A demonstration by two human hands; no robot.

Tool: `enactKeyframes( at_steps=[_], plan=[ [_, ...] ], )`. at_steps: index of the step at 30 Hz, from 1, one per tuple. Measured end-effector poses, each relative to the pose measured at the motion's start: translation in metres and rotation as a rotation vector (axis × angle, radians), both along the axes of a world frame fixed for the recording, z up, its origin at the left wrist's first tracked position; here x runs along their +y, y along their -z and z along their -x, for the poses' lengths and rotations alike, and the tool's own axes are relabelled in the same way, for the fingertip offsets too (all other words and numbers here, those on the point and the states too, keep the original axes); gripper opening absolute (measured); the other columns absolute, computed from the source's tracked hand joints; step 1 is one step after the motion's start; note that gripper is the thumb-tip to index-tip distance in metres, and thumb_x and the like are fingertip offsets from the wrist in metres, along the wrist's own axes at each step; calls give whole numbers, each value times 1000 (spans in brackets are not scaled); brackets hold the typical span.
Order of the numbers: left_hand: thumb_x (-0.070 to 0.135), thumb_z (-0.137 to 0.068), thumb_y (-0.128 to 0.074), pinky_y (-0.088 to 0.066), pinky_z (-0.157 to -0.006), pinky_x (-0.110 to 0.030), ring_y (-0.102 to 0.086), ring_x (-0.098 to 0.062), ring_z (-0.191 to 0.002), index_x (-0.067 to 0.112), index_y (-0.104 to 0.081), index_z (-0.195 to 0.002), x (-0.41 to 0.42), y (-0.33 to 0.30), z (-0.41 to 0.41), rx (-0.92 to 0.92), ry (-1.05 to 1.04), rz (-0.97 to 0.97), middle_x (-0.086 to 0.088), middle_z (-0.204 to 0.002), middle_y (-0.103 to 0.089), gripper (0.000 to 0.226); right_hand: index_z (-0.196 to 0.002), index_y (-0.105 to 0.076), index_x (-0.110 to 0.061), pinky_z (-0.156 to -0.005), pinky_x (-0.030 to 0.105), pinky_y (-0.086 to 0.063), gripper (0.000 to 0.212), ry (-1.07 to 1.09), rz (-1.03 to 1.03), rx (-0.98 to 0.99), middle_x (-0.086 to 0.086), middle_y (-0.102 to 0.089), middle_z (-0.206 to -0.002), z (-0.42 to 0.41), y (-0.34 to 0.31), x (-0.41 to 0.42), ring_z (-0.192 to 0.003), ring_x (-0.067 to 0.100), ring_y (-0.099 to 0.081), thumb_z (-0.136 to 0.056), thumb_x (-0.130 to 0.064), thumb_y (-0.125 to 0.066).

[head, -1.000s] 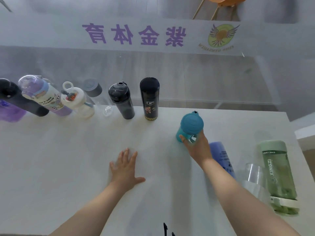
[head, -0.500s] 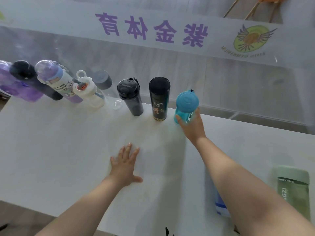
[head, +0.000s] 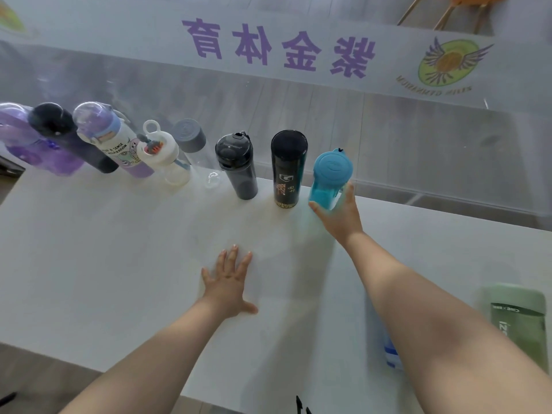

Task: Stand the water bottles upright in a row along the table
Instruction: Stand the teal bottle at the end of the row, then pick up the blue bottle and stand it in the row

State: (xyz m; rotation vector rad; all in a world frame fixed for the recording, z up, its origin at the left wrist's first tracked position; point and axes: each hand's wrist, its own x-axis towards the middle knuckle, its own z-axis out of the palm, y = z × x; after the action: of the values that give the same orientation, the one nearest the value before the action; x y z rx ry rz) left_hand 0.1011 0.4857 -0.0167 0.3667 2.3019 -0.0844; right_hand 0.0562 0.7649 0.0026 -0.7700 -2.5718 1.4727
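Note:
My right hand [head: 339, 215] grips a teal bottle [head: 330, 176] that stands upright at the right end of a row along the far table edge. To its left stand a tall black bottle [head: 287, 168], a dark grey flip-lid bottle [head: 237, 165], a clear bottle with a grey cap [head: 189, 140], a white loop-lid bottle [head: 162, 153], a purple-and-white bottle [head: 115, 141], a black bottle [head: 64, 135] and a purple bottle [head: 22, 135]. My left hand [head: 228, 282] lies flat and open on the white table [head: 104, 249]. A green bottle [head: 518, 321] lies at the right; a blue one [head: 391, 354] shows under my right forearm.
A glass wall with purple characters [head: 277, 47] and a round logo [head: 446, 65] runs directly behind the far table edge. The table's near edge crosses the bottom left, with floor below it. Orange chair legs [head: 442, 13] show beyond the glass at top right.
My right hand carried the teal bottle from mid-table back to the row and stood it just right of the tall black bottle. My left hand stayed flat on the table.

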Motion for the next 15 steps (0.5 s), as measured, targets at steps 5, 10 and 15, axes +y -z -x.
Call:
enactKeyframes(
  at_steps=[5,10,15],
  plan=[
    [64,-68,-72,-5,-114,-65,26,-26,-145,34,23,-148,-3,-2,-1,24,9,-22,0,-155,34,128,-150,-15,-14,-112,37,-32,94,30,-64,-142,9,-31,-153,-35,-10,3,-139,25,-33,-80,-35,-74],
    [70,-66,-69,-13,-114,-63,19,-25,-148,35,18,-150,-8,-4,-5,93,41,-53,0,-158,27,125,-149,-21,-15,-113,37,-29,75,-6,-145,-239,8,-33,-152,-100,-24,4,-139,24,-32,-88,-25,-63],
    [59,-83,-60,-17,-117,-53,10,-27,-149,27,10,-153,-7,-7,-20,123,74,-77,-5,-161,18,104,-141,-41,-12,-110,31,-23,56,-76,-345,-242,9,-44,-143,-169,-36,8,-132,28,-36,-86,-3,-50]
  ],
)
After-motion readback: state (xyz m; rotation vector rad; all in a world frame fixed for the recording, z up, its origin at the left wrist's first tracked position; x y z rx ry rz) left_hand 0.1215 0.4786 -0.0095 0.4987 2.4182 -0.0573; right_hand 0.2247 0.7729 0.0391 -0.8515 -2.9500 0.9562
